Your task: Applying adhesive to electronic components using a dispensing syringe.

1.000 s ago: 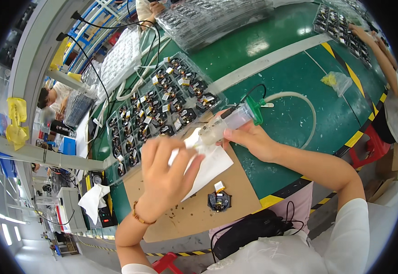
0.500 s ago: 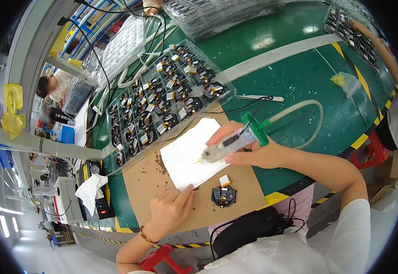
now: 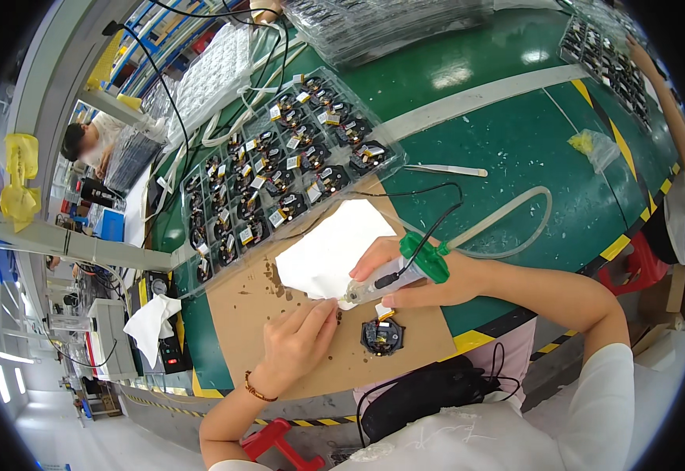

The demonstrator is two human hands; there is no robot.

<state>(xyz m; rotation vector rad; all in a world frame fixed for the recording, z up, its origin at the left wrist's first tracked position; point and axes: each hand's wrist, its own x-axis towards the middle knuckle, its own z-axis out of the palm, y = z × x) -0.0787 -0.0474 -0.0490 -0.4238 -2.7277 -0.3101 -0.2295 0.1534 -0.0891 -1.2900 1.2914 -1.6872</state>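
Observation:
My right hand is closed round a clear dispensing syringe with a green cap, tilted so its nozzle points down and left. My left hand pinches the near edge of a sheet of white paper right beside the nozzle; the very tip is hidden at the fingertips. Both hands are over a brown cardboard sheet. On it, near my right wrist, lies a small round black electronic assembly with a white battery pouch at its top.
Beyond the cardboard, a clear compartment tray carries several similar assemblies. Tweezers lie on the green table. A hose loops from the syringe cap. A crumpled white cloth rests on a device at left. Another person's arm reaches in at far right.
The syringe has come down and nearer to me, its nozzle now at my left fingertips. My left hand has moved up slightly, and the paper's near edge is bunched up.

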